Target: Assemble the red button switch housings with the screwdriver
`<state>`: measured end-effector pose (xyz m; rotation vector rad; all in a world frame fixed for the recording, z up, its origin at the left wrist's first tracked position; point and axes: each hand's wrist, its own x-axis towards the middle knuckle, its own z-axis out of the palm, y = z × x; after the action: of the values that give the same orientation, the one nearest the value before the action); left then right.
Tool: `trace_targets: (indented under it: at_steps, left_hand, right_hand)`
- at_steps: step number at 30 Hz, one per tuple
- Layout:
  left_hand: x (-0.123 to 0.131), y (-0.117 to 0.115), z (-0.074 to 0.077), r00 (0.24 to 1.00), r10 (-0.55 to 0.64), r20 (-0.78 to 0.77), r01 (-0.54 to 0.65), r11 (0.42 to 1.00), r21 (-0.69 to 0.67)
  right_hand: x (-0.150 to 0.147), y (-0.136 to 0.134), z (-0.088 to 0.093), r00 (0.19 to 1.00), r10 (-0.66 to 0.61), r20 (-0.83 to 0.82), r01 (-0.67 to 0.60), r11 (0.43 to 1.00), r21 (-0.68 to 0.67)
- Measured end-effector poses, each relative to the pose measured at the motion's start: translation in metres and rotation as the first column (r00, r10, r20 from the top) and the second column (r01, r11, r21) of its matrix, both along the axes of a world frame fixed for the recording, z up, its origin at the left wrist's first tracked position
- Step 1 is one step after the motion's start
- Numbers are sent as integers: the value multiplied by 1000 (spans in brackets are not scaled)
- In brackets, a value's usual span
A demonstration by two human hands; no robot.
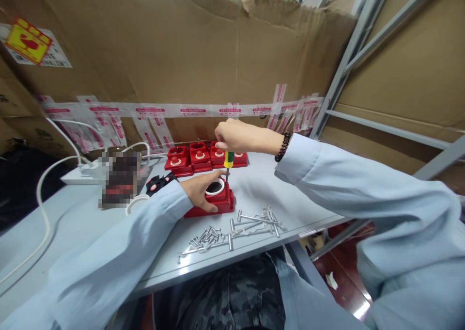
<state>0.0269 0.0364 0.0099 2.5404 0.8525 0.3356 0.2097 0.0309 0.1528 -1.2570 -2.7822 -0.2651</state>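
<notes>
A red box (225,202) with a white ring (215,187) around a dark round opening sits near the table's middle. My left hand (203,190) grips it from the left, thumb in front and fingers behind. Above it, my right hand (232,135) is closed around the handle of a yellow-green screwdriver (228,161). The shaft stands nearly upright, its tip at the box's back right corner; the exact contact is too small to make out.
Red boxes (201,161) stand in a row behind. Loose screws (208,238) and metal T-shaped rods (254,223) lie in front. Black parts (160,182), a white ring (137,204), a power strip (82,174) and cables are left. Cardboard (203,54) rises behind the table (290,199).
</notes>
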Motion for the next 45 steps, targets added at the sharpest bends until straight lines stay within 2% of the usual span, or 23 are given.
trace_targets:
  at_steps: [4,8,10,12,14,16,18,21,27,29,30,33,35,36,40,45]
  left_hand:
    - [-1,-3,3,1000,1,-7,-1,1000,-5]
    - [-1,-2,2,1000,-11,-5,11,1000,1]
    - [-1,-2,2,1000,-9,-3,9,1000,6]
    - [-1,-2,2,1000,-5,0,5,1000,4]
    - [-1,-2,2,1000,-7,1,7,1000,-4]
    - [-1,-2,2,1000,-10,-1,10,1000,-9]
    - [-2,-1,1,1000,-8,-2,8,1000,-2]
    - [-3,1,0,1000,-24,-13,24,1000,7]
    - [-3,2,-2,998,-58,1,58,998,8]
    - [-3,1,-2,999,-50,19,50,999,16]
    - [-2,1,-3,999,-41,27,40,999,22]
    - [-2,1,-4,999,-16,28,15,999,31]
    - [-1,0,-3,1000,-10,17,10,1000,30]
    - [-2,0,-3,1000,-11,11,11,1000,26]
    - [-3,0,-1,1000,-17,1,17,1000,13]
    - [-4,1,0,1000,-18,0,18,1000,6]
  right_hand:
    - [4,4,-1,969,241,-63,-243,969,-36]
    - [13,-2,5,924,374,-75,-381,913,-147]
    - [14,-5,5,939,336,-75,-344,926,-154]
    - [13,-6,1,981,185,-54,-189,977,-96]
    - [10,-4,-3,999,22,-39,-23,999,-25]
    - [8,-2,-5,999,9,-45,-9,1000,3]
    - [7,-1,-5,988,145,-58,-146,989,-9]
    - [5,-2,-3,940,332,-81,-335,942,-29]
    - [5,-2,-1,868,480,-125,-494,860,-131]
    - [6,-3,2,883,458,-107,-470,868,-162]
    - [7,-3,3,908,409,-88,-419,893,-168]
    - [8,-5,5,992,127,-21,-129,982,-141]
    - [7,-6,5,999,-32,-5,32,994,-102]
    - [6,-7,5,998,-61,-7,60,995,-85]
    - [6,-10,8,1000,-4,-1,4,997,-80]
    - [13,-13,18,990,127,69,-109,970,-217]
